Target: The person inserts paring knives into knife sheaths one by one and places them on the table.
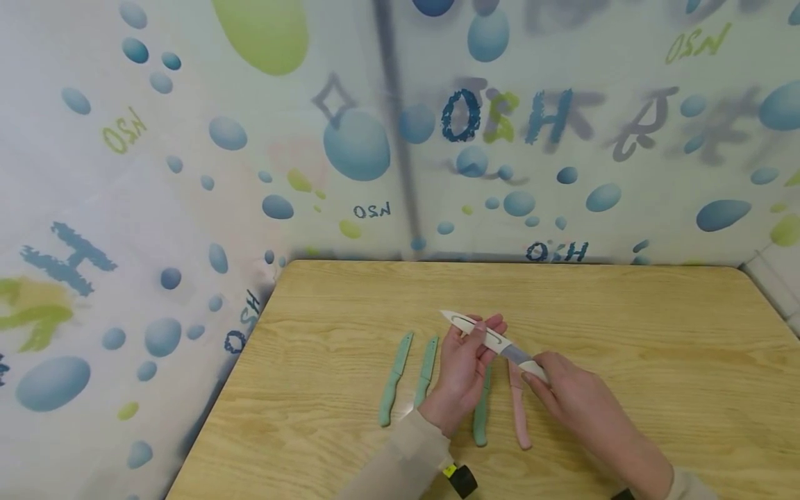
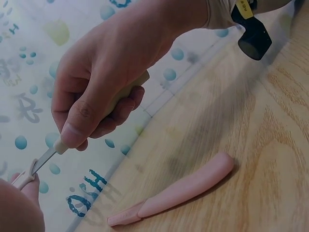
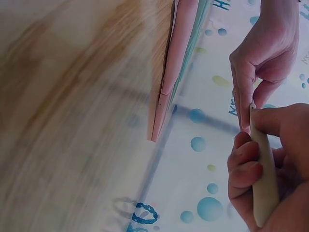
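Note:
A paring knife with a cream handle (image 3: 264,193) is held above the table, its grey blade (image 2: 45,159) bare between the handle and a cream sheath (image 1: 461,321). My left hand (image 1: 461,375) pinches the slotted sheath between thumb and fingers, its pointed end toward the far left. The fingers of my right hand (image 1: 578,396) curl round the handle. Below the hands lies a pink knife (image 1: 519,413) with its blade part covered in pink. One green knife (image 1: 481,413) lies beside it, partly hidden by the left hand.
Two more green knives lie left of my left hand: one at the far left (image 1: 392,382), and another (image 1: 428,368) partly hidden by the wrist. The wooden table (image 1: 281,361) meets a patterned backdrop (image 1: 350,229) at its far edge. Black wrist devices sit at both sleeves.

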The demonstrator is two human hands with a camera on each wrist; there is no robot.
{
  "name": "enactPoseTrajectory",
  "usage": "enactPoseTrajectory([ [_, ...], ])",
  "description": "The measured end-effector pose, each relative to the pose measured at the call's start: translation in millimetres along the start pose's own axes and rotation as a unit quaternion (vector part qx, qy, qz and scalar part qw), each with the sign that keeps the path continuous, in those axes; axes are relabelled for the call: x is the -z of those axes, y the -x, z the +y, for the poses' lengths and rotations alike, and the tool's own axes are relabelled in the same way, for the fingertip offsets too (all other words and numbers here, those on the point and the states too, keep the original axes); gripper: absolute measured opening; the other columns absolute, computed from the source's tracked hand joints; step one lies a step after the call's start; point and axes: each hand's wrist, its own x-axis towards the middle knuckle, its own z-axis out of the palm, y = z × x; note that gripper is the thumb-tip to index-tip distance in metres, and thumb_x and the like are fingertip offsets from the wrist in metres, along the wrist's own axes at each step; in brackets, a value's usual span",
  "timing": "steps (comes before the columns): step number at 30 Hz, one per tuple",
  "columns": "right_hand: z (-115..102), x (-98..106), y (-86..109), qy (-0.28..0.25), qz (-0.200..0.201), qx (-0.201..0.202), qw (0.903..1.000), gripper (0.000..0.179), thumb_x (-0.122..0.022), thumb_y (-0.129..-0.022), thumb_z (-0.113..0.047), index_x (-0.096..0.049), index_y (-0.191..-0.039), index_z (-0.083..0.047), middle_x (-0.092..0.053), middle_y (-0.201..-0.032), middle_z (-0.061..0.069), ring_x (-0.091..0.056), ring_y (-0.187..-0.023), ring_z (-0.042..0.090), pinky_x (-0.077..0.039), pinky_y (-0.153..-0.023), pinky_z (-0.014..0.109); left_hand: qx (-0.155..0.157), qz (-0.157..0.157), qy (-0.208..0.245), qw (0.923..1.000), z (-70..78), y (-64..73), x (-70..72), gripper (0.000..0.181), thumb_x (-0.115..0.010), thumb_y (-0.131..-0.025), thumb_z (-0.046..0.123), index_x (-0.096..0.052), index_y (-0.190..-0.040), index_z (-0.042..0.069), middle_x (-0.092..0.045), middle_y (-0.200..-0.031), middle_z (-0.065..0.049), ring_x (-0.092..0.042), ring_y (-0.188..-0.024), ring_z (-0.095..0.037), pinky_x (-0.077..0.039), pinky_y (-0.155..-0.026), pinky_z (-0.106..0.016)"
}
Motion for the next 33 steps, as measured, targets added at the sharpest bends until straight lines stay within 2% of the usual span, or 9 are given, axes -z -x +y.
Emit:
enactPoseTrajectory([
  [14,-7.0,-2.2,-4.3,-0.006,-0.002,-0.008,0.9999,0.023,-0.082,-0.090,-0.011,-0.063,-0.101,-0.005,-0.052,-0.079,-0.005,-0.039,-0.059,0.003,-0.035,-0.048,0.020,0.003,0.001,-0.006,1.0000,0.9,0.4,0.2,0.018,-0.050,-0.109,0.008,-0.046,-0.124,0.000,-0.065,-0.131,-0.027,-0.066,-0.122,-0.032,-0.055,-0.101,-0.034],
  [21,-9.1,-3.4,-4.9,0.002,-0.001,-0.008,1.0000,0.024,-0.082,-0.089,-0.011,-0.063,-0.101,-0.005,-0.055,-0.081,-0.004,-0.043,-0.061,0.006,-0.037,-0.049,0.022,0.002,-0.002,-0.015,0.9999,-0.3,1.0,0.8,0.021,-0.050,-0.110,0.007,-0.043,-0.127,-0.003,-0.067,-0.128,-0.023,-0.063,-0.126,-0.036,-0.055,-0.101,-0.034],
  [29,-10.3,-3.0,-5.7,0.001,-0.014,-0.021,0.9997,0.022,-0.081,-0.091,-0.012,-0.063,-0.102,-0.005,-0.055,-0.081,-0.003,-0.042,-0.061,0.006,-0.036,-0.049,0.022,0.004,-0.005,-0.013,0.9999,-0.7,3.5,0.2,0.022,-0.049,-0.110,0.008,-0.043,-0.128,-0.003,-0.062,-0.134,-0.029,-0.060,-0.129,-0.038,-0.055,-0.101,-0.035],
  [33,-10.5,-4.3,-5.7,0.004,-0.007,-0.014,0.9999,0.023,-0.081,-0.090,-0.012,-0.062,-0.101,-0.006,-0.053,-0.080,-0.003,-0.041,-0.060,0.006,-0.035,-0.048,0.022,0.009,-0.003,-0.008,0.9999,-0.8,4.1,-0.5,0.021,-0.049,-0.110,0.007,-0.043,-0.128,-0.002,-0.065,-0.129,-0.025,-0.058,-0.131,-0.040,-0.055,-0.101,-0.035],
])
